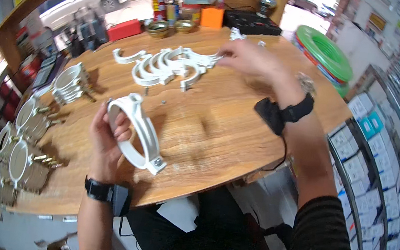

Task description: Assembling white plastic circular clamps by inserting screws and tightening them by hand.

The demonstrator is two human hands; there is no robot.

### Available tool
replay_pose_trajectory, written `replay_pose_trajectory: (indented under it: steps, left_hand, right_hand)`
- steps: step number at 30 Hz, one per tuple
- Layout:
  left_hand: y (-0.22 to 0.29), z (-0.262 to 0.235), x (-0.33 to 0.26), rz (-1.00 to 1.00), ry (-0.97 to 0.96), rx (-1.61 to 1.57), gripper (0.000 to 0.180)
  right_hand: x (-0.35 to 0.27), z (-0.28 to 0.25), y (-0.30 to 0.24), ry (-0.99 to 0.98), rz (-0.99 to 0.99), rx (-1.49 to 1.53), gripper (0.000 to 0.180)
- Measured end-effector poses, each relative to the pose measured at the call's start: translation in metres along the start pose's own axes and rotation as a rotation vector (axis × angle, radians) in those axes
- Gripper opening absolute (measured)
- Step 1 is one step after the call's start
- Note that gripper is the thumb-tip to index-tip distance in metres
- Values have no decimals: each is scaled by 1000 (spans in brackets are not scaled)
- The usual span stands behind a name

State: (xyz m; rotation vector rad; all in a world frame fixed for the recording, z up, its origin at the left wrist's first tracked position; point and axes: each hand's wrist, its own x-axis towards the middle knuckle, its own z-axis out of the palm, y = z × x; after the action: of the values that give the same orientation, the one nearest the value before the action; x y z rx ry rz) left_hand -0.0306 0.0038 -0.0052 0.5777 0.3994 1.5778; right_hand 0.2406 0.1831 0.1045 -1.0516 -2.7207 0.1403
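Observation:
My left hand (111,135) grips a white plastic pipe clamp (143,132), raised over the near part of the wooden table. The clamp is a nearly full ring, tilted, with a metal screw at its lower lug. Farther off, a pile of white half-ring clamp pieces (159,70) lies on the tabletop. At the right end of this pile is my right hand (248,59), its fingers curled and pinched together, slightly blurred. Whatever sits between those fingertips is too small to make out. One loose half ring (128,57) rests at the pile's left.
Stacks of assembled white clamps (28,169) with protruding screws line the table's (208,141) left side. Along the back stand a red box (124,30), an orange box (212,17) and small brass-coloured bowls (158,28). Green hose coils (324,53) sit beyond the right edge.

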Motion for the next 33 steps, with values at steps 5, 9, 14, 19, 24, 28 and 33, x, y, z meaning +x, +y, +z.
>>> replay_pose_trajectory:
  steps: [5, 9, 14, 19, 24, 28, 33]
  left_hand:
    - [-7, 18, 2, -27, -28, 21, 33]
    - [-7, 21, -3, -35, 47, 46, 34]
    - [-14, 19, -3, -84, 75, 97, 24]
    - [-17, 18, -6, -81, 107, 75, 22]
    - [-15, 25, -9, -85, 123, 69, 25]
    - [-16, 26, -7, -93, 116, 75, 26]
    - [-18, 26, -2, -117, 119, 82, 24]
  right_hand:
    - [-92, -26, 127, 159, 317, -81, 25]
    - [-143, -14, 171, 186, 515, -299, 24]
    - [-188, 14, 167, 302, 717, -182, 24]
    - [-184, 33, 180, 282, 797, 1, 24]
    - [-196, 59, 222, 352, 416, 32, 27]
    - [-190, 52, 212, 248, 533, -146, 29]
    - [-195, 55, 225, 307, 741, -279, 21]
